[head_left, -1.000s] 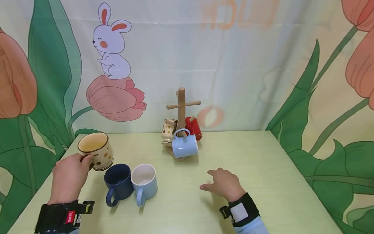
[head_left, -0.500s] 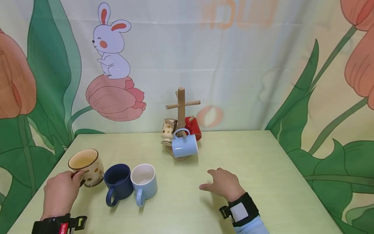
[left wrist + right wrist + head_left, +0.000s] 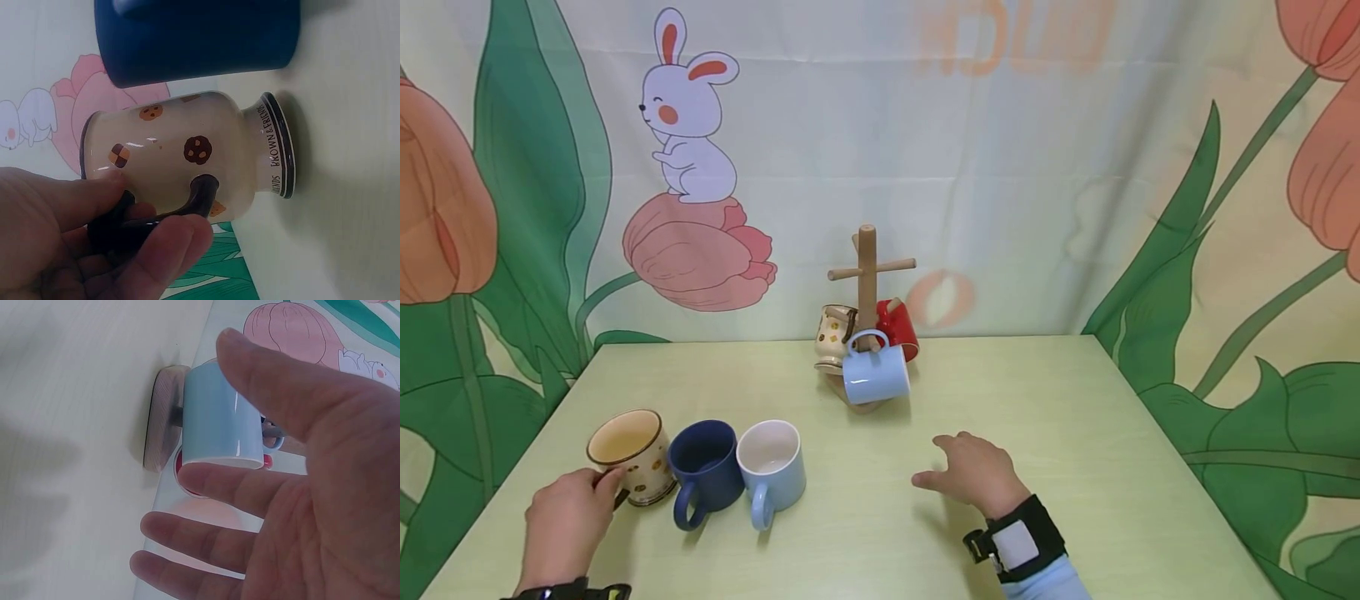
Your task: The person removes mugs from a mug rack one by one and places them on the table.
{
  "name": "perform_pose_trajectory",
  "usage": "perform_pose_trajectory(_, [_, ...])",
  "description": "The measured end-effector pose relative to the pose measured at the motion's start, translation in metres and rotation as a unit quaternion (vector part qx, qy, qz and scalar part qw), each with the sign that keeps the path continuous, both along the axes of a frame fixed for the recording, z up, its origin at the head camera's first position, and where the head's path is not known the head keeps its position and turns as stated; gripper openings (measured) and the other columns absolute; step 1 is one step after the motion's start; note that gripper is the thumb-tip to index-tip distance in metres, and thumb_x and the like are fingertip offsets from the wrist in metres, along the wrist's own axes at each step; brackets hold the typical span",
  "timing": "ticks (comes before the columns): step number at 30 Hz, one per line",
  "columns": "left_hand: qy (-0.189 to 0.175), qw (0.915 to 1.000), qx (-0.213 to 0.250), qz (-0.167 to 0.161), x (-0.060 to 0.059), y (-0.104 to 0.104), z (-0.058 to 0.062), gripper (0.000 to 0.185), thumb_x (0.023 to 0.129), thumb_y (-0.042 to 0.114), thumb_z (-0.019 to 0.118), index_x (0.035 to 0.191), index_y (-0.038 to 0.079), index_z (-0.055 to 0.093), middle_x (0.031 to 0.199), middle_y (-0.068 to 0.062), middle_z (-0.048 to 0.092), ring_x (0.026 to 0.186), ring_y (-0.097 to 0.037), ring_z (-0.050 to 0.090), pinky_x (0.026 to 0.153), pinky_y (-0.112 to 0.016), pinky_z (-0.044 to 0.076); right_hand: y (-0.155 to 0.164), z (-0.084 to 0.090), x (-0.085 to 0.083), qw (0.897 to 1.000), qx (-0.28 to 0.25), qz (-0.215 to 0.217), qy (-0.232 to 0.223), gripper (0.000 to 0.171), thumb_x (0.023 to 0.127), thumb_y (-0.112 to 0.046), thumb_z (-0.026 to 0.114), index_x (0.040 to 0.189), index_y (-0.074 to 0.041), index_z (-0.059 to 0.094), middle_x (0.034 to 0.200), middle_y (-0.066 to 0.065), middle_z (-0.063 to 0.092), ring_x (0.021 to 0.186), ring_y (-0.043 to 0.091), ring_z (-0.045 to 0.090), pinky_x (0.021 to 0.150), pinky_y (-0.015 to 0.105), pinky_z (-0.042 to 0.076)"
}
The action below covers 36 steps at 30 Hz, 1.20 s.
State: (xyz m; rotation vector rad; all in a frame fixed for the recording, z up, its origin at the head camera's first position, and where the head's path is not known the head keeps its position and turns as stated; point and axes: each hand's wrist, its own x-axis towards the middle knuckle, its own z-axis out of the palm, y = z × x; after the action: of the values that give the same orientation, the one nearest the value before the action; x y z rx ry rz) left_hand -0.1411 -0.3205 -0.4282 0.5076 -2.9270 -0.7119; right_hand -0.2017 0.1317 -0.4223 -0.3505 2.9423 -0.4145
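Note:
My left hand (image 3: 568, 521) grips the dark brown handle (image 3: 153, 225) of a cream mug (image 3: 169, 150) printed with cookies. In the head view this mug stands upright at the left, close beside a dark blue mug (image 3: 706, 467). A light blue mug (image 3: 772, 467) with a white inside is right of the dark blue one, both with handles toward me. My right hand (image 3: 977, 475) hovers over the table's right half, fingers spread and holding nothing. In the right wrist view its fingers (image 3: 194, 534) overlap a hanging light blue mug (image 3: 219, 419).
A wooden mug tree (image 3: 867, 283) stands at the back centre of the pale table (image 3: 1075, 417). On its lower pegs hang a cream patterned mug (image 3: 832, 337), a red mug (image 3: 898, 331) and the light blue one. A printed curtain (image 3: 1015, 167) hangs behind.
My left hand has brought the cream mug back toward me and down, first leftward, then right to beside the dark blue mug. My right hand has stayed in place.

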Motion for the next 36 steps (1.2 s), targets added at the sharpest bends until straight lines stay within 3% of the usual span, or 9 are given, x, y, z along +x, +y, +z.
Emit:
perform_pose_trajectory(10, [0.016,0.9995,0.007,-0.027,0.009,0.003,-0.008,0.037,0.102,0.021,0.051,0.074,-0.001,0.06,0.062,-0.006,0.054,0.061,-0.027,0.049,0.058,-0.038,0.035,0.0,-0.001,0.0,1.0,-0.005,0.005,0.002,0.068,0.082,-0.055,0.073,0.129,-0.006,0.065,0.12,0.015,0.067,0.113,0.032,0.061,0.082,0.05,0.052])
perform_pose_trajectory(22, [-0.038,0.9978,0.029,-0.046,0.005,0.0,-0.003,0.038,0.101,0.025,0.05,0.089,-0.008,0.065,0.07,-0.008,0.059,0.068,-0.027,0.052,0.062,-0.038,0.037,-0.003,0.0,0.001,1.0,-0.014,0.004,-0.011,0.067,0.084,-0.053,0.072,0.129,-0.005,0.064,0.12,0.015,0.067,0.114,0.033,0.061,0.085,0.05,0.052])
perform_pose_trajectory(27, [-0.052,0.9969,0.028,-0.052,0.005,0.001,0.0,0.042,0.102,0.029,0.049,0.089,-0.008,0.065,0.07,-0.007,0.056,0.069,-0.027,0.051,0.062,-0.037,0.036,-0.003,0.0,0.002,1.0,-0.012,0.004,-0.003,0.065,0.084,-0.053,0.072,0.128,-0.006,0.065,0.119,0.015,0.068,0.112,0.032,0.062,0.084,0.05,0.052])
perform_pose_trajectory(34, [-0.065,0.9966,0.024,-0.045,0.01,0.006,0.006,0.05,0.102,0.04,0.049,0.077,-0.001,0.062,0.065,-0.006,0.048,0.065,-0.024,0.046,0.059,-0.034,0.033,-0.004,0.001,0.002,1.0,-0.01,0.007,-0.002,0.065,0.084,-0.052,0.072,0.128,-0.005,0.065,0.118,0.015,0.068,0.111,0.033,0.063,0.083,0.05,0.052])
perform_pose_trajectory(36, [-0.064,0.9969,0.013,-0.044,0.011,0.006,0.008,0.055,0.102,0.043,0.049,0.078,-0.004,0.063,0.066,-0.01,0.053,0.065,-0.026,0.049,0.06,-0.036,0.036,-0.004,0.001,0.001,1.0,-0.01,0.006,-0.003,0.065,0.084,-0.052,0.072,0.128,-0.005,0.065,0.118,0.015,0.068,0.111,0.033,0.062,0.083,0.05,0.052])
